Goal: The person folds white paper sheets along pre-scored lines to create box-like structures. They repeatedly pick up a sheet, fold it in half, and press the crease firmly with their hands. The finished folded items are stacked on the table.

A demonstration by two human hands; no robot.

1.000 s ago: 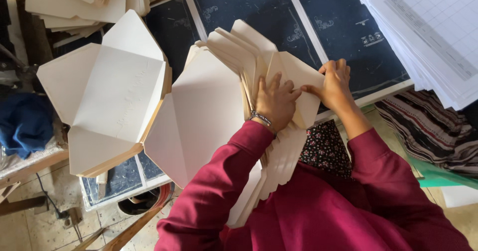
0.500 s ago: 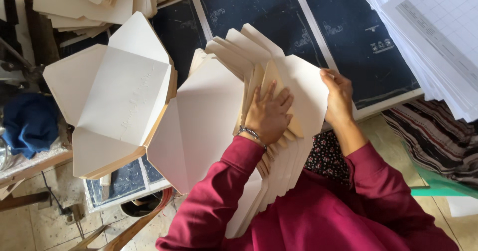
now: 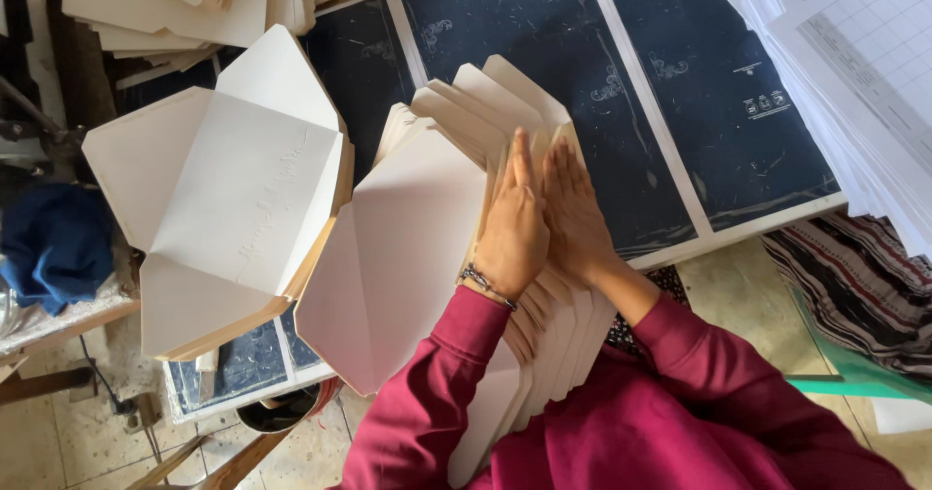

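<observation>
Both hands lie flat, fingers straight and together, side by side on a fanned stack of envelope blanks (image 3: 427, 247). The left hand (image 3: 513, 233) presses palm-down with a thin bracelet (image 3: 481, 281) at the wrist; the right hand (image 3: 575, 208) lies just beside it, the two touching along the fingers. Neither grip is closed: both are released, pressing rather than grasping. Both forearms come up from the lower edge in maroon sleeves (image 3: 437, 393).

The fanned stack sits directly under the palms, at the near edge of the table (image 3: 680, 247), part of it hanging over the edge toward the person. Its sheets are cream, die-cut with pointed flaps; their number is too great to count.

There are three more paper piles: a second stack of unfolded blanks (image 3: 233, 199) just to the left, another cream pile (image 3: 194, 4) at the top left, and what seems to be gridded white sheets (image 3: 854, 72) at the right. Dark blue printed sheets (image 3: 621, 82) cover the table. A blue cloth (image 3: 53, 242) lies far left.
</observation>
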